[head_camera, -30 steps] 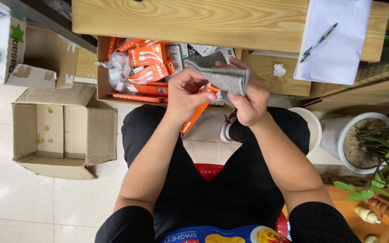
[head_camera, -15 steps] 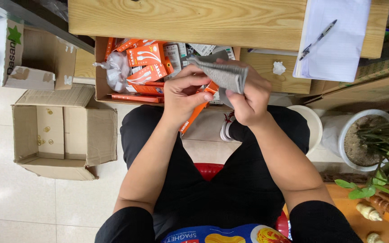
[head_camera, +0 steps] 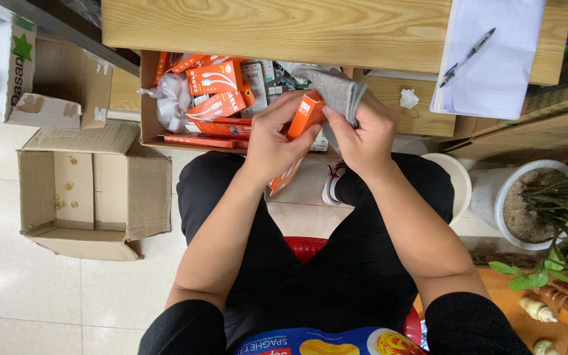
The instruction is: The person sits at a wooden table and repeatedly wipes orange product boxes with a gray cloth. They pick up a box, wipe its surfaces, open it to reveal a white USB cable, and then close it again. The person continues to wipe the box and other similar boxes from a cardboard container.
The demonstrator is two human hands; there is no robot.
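My left hand (head_camera: 274, 141) grips a slim orange cable box (head_camera: 305, 118) that slants down toward my knees. My right hand (head_camera: 363, 135) holds a grey cloth (head_camera: 336, 89) bunched against the box's upper end. Both hands meet above my lap, just in front of an open cardboard box (head_camera: 149, 131) filled with several more orange packages (head_camera: 215, 79) and a crumpled clear plastic bag (head_camera: 172, 98).
A wooden table (head_camera: 271, 26) lies ahead with white paper (head_camera: 494, 66) and a pen (head_camera: 467, 56) on it. An empty open carton (head_camera: 93, 197) stands on the tiled floor at left. A potted plant (head_camera: 534, 204) is at right. A red stool (head_camera: 307, 246) is under me.
The grey cloth has shifted from lying over the box to being bunched in my right hand at its top end. Both hands have stayed above my lap.
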